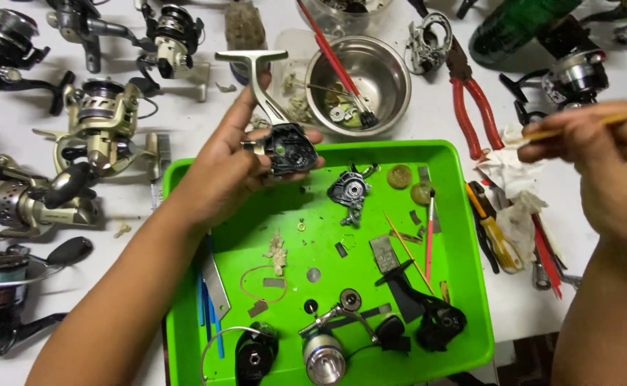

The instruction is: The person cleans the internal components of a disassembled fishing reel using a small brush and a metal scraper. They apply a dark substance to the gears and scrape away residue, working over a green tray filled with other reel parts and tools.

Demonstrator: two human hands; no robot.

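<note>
Closest to the lens, a bare right forearm rises along the right edge to the right hand (603, 154), whose fingers are pinched shut on a thin yellow stick (592, 123) that points left over a crumpled white rag (508, 171). Across from it the left hand (234, 161) reaches in from the lower left and is curled firmly around a black fishing-reel body with a silver T-shaped foot (277, 125), holding it above the far left corner of a bright green plastic tray (463, 286); the open gear cavity of the reel body faces up.

Loose parts lie in the tray: a small black side plate (349, 191) near the middle, two round amber discs (410, 184) toward the far right corner, a silver spool (322, 357) and a black handle arm (420, 304) along the near edge, plus washers and scraps scattered between them.

Just beyond the tray on the white worktop (184, 121) sits a round stainless steel bowl (392, 82) holding small parts and a red-handled brush (336, 63). Red-handled pliers (468, 100) lie to the right of the bowl. Several assembled spinning reels (102, 118) stand well to the left of the tray.
</note>
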